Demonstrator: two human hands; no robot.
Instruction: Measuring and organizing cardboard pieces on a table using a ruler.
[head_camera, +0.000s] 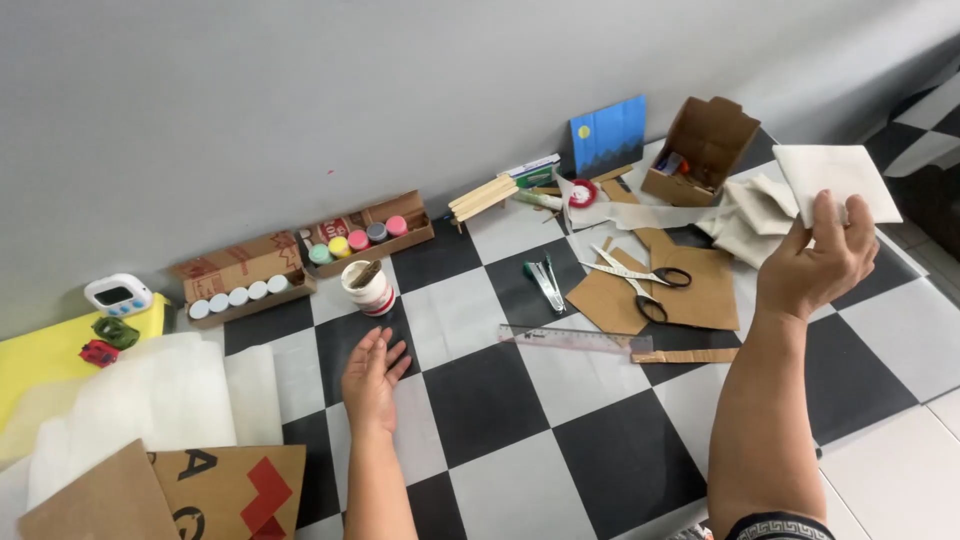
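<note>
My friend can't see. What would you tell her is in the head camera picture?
The right hand holds up a white square cloth, while the left hand rests open on the black-and-white checkered floor near a white paint cup; black-handled scissors lie on brown cardboard.

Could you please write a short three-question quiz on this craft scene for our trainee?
1. True or false: the right hand holds a white square sheet up off the floor.
2. What lies on the brown cardboard pieces: A) scissors, B) a paint pot, C) a timer?
3. Which thing stands nearest the left hand?

Key
1. True; its fingers pinch the sheet's lower edge.
2. A, the black-handled scissors.
3. The white cup with a red band, just beyond the open, empty left hand on the checkered floor.
</note>
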